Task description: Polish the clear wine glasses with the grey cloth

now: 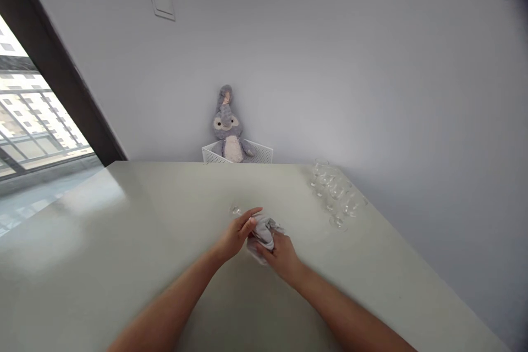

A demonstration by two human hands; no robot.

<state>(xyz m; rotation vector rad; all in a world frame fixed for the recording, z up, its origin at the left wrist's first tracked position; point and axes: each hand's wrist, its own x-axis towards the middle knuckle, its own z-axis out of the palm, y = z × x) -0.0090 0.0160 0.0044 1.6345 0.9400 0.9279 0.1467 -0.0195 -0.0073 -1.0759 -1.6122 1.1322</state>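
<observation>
Cloth [264, 234], one grey, soft and light piece, was bunched between the left hand [237, 234] and the right hand [280, 256] just above the table [124, 231], both closed on it, and seemed wrapped round a small clear glass [236, 210]. Such glass was judged fragile and slippery, best gripped through the cloth. Roughly six more glasses [336, 192] were grouped to the right; one plush toy [229, 129] sat in one white basket [259, 152].

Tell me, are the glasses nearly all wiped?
Can't tell how many are done: a group of glasses stands at the table's right edge. In hand: the left hand holds one glass while the right hand grips the cloth.
</observation>
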